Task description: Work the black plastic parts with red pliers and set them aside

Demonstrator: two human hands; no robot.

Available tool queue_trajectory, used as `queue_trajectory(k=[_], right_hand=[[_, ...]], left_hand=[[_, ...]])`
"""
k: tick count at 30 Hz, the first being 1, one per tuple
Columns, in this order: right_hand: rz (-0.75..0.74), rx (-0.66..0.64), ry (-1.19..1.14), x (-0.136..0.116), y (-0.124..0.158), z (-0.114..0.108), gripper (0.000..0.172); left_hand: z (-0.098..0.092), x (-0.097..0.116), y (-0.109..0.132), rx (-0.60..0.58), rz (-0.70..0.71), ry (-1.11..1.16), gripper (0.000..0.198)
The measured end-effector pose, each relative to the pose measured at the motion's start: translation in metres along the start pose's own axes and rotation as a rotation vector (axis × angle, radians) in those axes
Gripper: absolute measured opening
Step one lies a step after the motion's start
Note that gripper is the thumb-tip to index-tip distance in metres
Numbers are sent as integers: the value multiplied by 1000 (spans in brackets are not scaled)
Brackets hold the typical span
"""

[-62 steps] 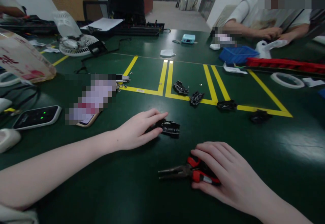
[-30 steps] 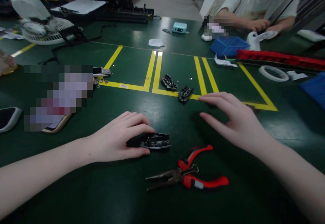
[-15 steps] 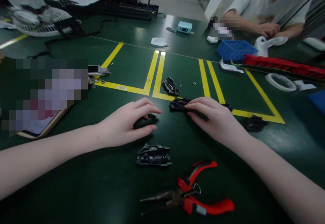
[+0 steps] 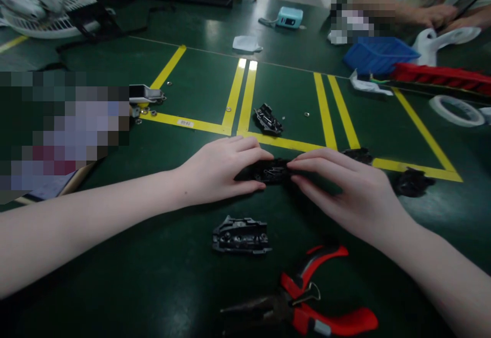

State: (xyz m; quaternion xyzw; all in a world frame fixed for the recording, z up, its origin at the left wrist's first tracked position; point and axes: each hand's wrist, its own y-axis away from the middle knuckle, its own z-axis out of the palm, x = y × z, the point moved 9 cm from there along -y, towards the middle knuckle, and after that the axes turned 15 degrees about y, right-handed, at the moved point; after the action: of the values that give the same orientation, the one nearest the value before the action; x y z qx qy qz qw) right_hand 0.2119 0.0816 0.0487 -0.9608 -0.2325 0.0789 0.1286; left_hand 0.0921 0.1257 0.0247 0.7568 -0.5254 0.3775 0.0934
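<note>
On the green table, my left hand (image 4: 220,169) and my right hand (image 4: 345,189) meet at a small black plastic part (image 4: 273,171), each gripping one end with curled fingers. A second black part (image 4: 241,235) lies on the mat just in front of my hands. Red-handled pliers (image 4: 307,302) lie near the front edge with their handles spread. A third black part (image 4: 267,119) rests beyond my hands inside the yellow tape lines.
Two more black parts (image 4: 412,182) lie right of my right hand by the yellow tape. A blue bin (image 4: 378,54), a red tray (image 4: 441,77) and a tape roll (image 4: 456,110) sit far right beside another person's arms. A fan (image 4: 42,13) stands far left.
My right hand let go of the pliers, reached forward and drew a black part back from the yellow line. My left hand released the first part and now grips the new one.
</note>
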Motion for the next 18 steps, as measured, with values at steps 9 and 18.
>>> queue_trajectory(k=[9, 18], right_hand=[[-39, -75, 54, -6, -15, 5, 21], [-82, -163, 228, -22, -33, 11, 22]], left_hand=[[1, 3, 0, -12, 11, 4, 37], [0, 0, 0, -17, -2, 4, 36]])
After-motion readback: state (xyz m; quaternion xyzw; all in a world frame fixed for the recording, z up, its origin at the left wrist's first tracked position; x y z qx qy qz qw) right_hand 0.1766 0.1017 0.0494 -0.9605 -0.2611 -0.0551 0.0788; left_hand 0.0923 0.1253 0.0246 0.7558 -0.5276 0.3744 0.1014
